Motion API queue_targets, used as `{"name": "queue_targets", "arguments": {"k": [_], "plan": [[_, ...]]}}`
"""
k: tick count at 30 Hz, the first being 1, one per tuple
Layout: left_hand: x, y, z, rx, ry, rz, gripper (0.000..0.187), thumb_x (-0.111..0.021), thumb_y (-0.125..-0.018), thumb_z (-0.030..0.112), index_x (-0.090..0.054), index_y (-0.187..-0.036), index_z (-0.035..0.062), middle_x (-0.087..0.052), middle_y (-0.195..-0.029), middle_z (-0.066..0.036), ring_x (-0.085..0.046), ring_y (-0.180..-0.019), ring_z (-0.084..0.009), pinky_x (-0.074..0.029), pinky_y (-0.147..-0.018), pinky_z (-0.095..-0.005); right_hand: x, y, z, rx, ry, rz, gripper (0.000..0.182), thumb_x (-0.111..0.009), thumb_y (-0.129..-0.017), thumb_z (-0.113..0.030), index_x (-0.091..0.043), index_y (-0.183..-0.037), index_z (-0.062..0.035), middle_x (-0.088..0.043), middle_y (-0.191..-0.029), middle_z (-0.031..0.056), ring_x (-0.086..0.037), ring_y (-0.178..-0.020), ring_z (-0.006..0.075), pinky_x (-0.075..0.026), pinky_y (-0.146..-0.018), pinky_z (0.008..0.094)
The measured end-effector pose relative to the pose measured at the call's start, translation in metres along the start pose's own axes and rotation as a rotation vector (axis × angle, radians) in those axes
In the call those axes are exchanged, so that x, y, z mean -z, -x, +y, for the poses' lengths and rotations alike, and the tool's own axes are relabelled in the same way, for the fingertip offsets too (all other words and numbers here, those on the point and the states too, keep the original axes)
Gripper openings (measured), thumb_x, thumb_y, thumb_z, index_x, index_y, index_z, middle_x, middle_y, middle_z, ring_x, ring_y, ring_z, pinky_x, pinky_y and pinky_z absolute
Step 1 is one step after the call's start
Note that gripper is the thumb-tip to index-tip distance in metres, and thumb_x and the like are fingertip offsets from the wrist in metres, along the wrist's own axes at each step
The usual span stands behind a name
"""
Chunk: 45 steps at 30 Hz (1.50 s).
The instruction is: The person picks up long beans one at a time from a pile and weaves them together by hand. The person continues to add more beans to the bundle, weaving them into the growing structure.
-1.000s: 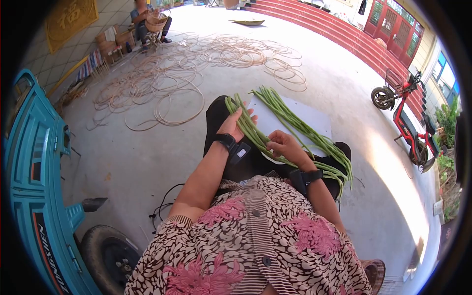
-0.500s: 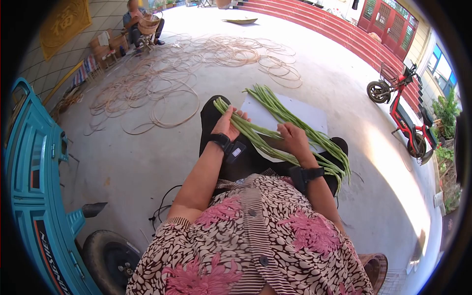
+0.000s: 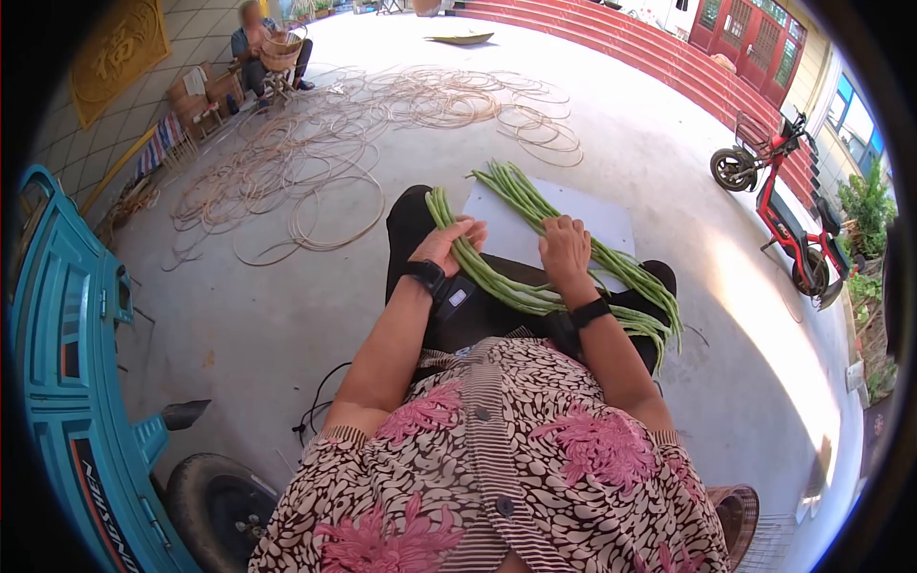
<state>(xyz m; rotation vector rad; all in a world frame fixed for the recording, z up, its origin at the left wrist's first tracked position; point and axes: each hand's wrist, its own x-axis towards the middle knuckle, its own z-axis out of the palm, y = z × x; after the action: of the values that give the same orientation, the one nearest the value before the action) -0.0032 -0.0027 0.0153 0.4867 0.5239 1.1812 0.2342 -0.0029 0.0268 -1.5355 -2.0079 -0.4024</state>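
Observation:
My left hand is closed round a bundle of long green beans, whose upper ends stick up past my thumb. The bundle bends across my lap and its other ends reach under my right wrist. A second bundle of long beans lies slantwise over a white board on my dark-trousered knees. On this bundle is my right hand, its fingers bent down and closed on the beans; the fingertips are partly hidden. Bean ends hang over my right knee.
Coils of thin cane spread over the concrete floor. A person sits at the back left with a woven basket. A teal vehicle stands close on my left, a red electric scooter to the right, red steps behind.
My right hand has moved up and away from the bundle in my left hand, onto the beans on the board. The held bundle now curves more. My left hand keeps its grip.

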Motion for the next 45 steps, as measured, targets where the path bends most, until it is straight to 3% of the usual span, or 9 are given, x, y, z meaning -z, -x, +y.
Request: {"name": "queue_targets", "arguments": {"k": [7,12,15,30,33,36,39,42,45], "plan": [[-0.004,0.004,-0.002,-0.038,-0.003,0.012,0.020,-0.058,-0.089,0.006,-0.049,-0.107,0.0055,-0.059,-0.109,-0.018,-0.060,-0.102,-0.0338,-0.055,-0.082,-0.0415,0.003,0.002,-0.006,-0.067,0.037,0.067,0.024,-0.067,-0.072,-0.015,-0.058,-0.092,-0.0085,-0.054,-0.100,0.0080,-0.049,-0.099,0.0268,-0.039,-0.082,0.0398],[-0.002,0.004,-0.003,-0.035,0.011,0.002,0.020,-0.059,-0.089,0.007,-0.049,-0.107,0.0061,-0.059,-0.108,-0.018,-0.061,-0.101,-0.0346,-0.054,-0.083,-0.0430,0.003,-0.004,-0.009,-0.053,0.069,0.193,0.025,-0.068,-0.071,-0.014,-0.058,-0.093,-0.0089,-0.055,-0.099,0.0076,-0.049,-0.098,0.0263,-0.039,-0.082,0.0393],[0.000,0.002,-0.005,-0.035,0.002,0.027,0.021,-0.059,-0.089,0.008,-0.049,-0.108,0.0058,-0.059,-0.108,-0.018,-0.061,-0.100,-0.0338,-0.054,-0.082,-0.0428,0.001,-0.006,-0.004,0.000,0.077,0.021,0.025,-0.067,-0.072,-0.014,-0.058,-0.094,-0.0092,-0.057,-0.094,0.0075,-0.051,-0.095,0.0263,-0.039,-0.081,0.0391],[-0.003,0.002,-0.005,-0.013,-0.062,0.012,0.033,-0.058,-0.090,0.010,-0.044,-0.119,0.0019,-0.057,-0.114,-0.023,-0.062,-0.100,-0.0330,-0.055,-0.079,-0.0390,-0.006,-0.002,-0.008,-0.030,0.040,-0.061,0.018,-0.063,-0.079,-0.021,-0.054,-0.088,-0.0082,-0.061,-0.086,0.0100,-0.057,-0.087,0.0279,-0.040,-0.078,0.0419],[-0.006,0.004,-0.003,-0.002,-0.084,-0.017,0.036,-0.056,-0.091,0.010,-0.041,-0.122,0.0006,-0.053,-0.119,-0.024,-0.060,-0.104,-0.0346,-0.055,-0.081,-0.0385,0.004,-0.004,-0.016,-0.209,-0.180,-0.087,0.021,-0.063,-0.081,-0.022,-0.053,-0.090,-0.0054,-0.063,-0.083,0.0124,-0.060,-0.079,0.0310,-0.042,-0.073,0.0419],[-0.006,0.003,-0.003,0.014,-0.096,-0.017,0.039,-0.054,-0.092,0.010,-0.038,-0.126,-0.0010,-0.050,-0.124,-0.024,-0.057,-0.109,-0.0358,-0.054,-0.083,-0.0392,0.008,-0.001,-0.008,-0.203,-0.664,-0.084,0.022,-0.063,-0.082,-0.018,-0.052,-0.093,-0.0035,-0.063,-0.080,0.0114,-0.061,-0.071,0.0242,-0.044,-0.066,0.0361],[0.001,-0.005,-0.005,0.041,-0.074,-0.004,0.040,-0.052,-0.093,0.011,-0.037,-0.128,-0.0014,-0.048,-0.127,-0.022,-0.055,-0.113,-0.0348,-0.053,-0.087,-0.0406,0.028,0.002,-0.005,-0.179,-1.099,-0.278,0.019,-0.062,-0.084,-0.013,-0.050,-0.095,-0.0032,-0.063,-0.081,0.0069,-0.057,-0.069,0.0142,-0.045,-0.062,0.0281],[0.005,-0.008,-0.007,0.034,-0.063,-0.046,0.039,-0.049,-0.094,0.011,-0.037,-0.129,-0.0005,-0.049,-0.129,-0.019,-0.052,-0.117,-0.0326,-0.051,-0.090,-0.0422,0.051,0.009,-0.007,-0.158,-1.286,-0.434,0.015,-0.060,-0.086,-0.010,-0.050,-0.095,-0.0037,-0.061,-0.081,0.0036,-0.053,-0.071,0.0082,-0.044,-0.063,0.0231],[0.002,-0.006,-0.008,-0.011,-0.074,-0.044,0.038,-0.047,-0.095,0.012,-0.038,-0.130,0.0018,-0.049,-0.131,-0.015,-0.049,-0.122,-0.0307,-0.048,-0.093,-0.0448,0.063,0.013,-0.007,-0.188,-1.324,-0.572,0.013,-0.058,-0.087,-0.009,-0.049,-0.095,-0.0035,-0.062,-0.084,0.0041,-0.055,-0.073,0.0093,-0.045,-0.064,0.0233]]}}
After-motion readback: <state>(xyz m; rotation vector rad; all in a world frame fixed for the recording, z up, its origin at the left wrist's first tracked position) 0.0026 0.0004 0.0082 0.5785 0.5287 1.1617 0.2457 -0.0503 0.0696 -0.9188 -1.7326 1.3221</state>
